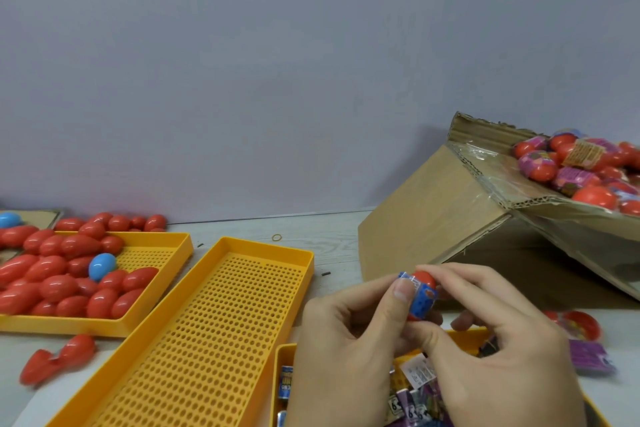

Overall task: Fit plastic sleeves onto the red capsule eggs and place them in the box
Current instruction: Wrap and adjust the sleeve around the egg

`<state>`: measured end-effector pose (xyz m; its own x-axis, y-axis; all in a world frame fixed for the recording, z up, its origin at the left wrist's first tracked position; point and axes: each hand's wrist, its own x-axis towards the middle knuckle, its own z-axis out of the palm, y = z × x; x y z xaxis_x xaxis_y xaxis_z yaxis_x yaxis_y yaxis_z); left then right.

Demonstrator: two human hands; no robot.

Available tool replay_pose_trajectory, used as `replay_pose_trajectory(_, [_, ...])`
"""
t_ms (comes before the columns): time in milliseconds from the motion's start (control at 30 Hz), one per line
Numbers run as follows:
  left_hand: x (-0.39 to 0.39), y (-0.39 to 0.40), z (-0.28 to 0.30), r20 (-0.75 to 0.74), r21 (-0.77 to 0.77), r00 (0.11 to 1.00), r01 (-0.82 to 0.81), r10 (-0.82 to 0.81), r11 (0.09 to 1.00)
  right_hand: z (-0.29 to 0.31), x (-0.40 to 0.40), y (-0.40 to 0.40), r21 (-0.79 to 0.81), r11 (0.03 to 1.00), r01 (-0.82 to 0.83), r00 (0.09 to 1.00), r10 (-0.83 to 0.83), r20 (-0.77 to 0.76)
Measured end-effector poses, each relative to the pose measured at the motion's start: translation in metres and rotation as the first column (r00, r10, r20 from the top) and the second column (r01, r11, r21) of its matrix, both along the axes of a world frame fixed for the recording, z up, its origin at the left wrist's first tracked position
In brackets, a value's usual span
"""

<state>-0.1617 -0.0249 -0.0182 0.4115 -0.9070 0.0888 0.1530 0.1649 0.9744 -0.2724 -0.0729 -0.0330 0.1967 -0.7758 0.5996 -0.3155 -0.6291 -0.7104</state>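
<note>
Both hands meet over the table [346, 236], pinching one red egg [423, 280] that wears a blue sleeve [420, 300] around its middle. The left hand [346, 350] curls its thumb and fingers on the sleeve's left side; the right hand [498, 333] grips the egg from the right and below. Just behind them sits the tilted cardboard box [446, 215], with sleeved eggs [585, 170] piled in it. Bare eggs [65, 274] fill the far-left yellow tray [162, 284]; a bare perforated tray [207, 333] lies beside it. Loose sleeves [415, 399] lie in the tray under the hands.
</note>
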Motion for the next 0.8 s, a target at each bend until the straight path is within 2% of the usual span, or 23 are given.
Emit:
replay_pose_trajectory(100, [0.0005,-0.0003,0.0011,-0.027,0.036,1.0,0.009,-0.008,0.999,-0.0008,0.0021,0.0009,-0.027,1.0,0.004,1.0,-0.004,-0.019])
replay_pose_trajectory(367, [0.0051,0.0029,-0.0009,0.021,0.163,0.99,0.133,-0.139,0.978,-0.0032,0.0048,0.006,-0.039,0.999,-0.011,0.995,0.007,-0.101])
replay_pose_trajectory(533, [0.0062,0.0012,-0.0012,-0.001,0.147,0.99,0.138,-0.139,0.98,-0.0044,0.0036,0.0038,-0.044,0.998,-0.049,0.991,0.043,-0.128])
replay_pose_trajectory(633, [0.0061,0.0,-0.0026,-0.015,0.136,0.995,0.102,-0.101,0.985,-0.0036,0.0024,0.001,-0.01,0.991,-0.13,0.986,0.128,-0.108])
replay_pose_trajectory(800, [0.0091,0.0008,-0.0003,-0.125,0.098,0.984,0.136,-0.124,0.986,-0.0006,0.0048,0.0033,0.033,0.978,-0.205,0.977,0.206,-0.061])
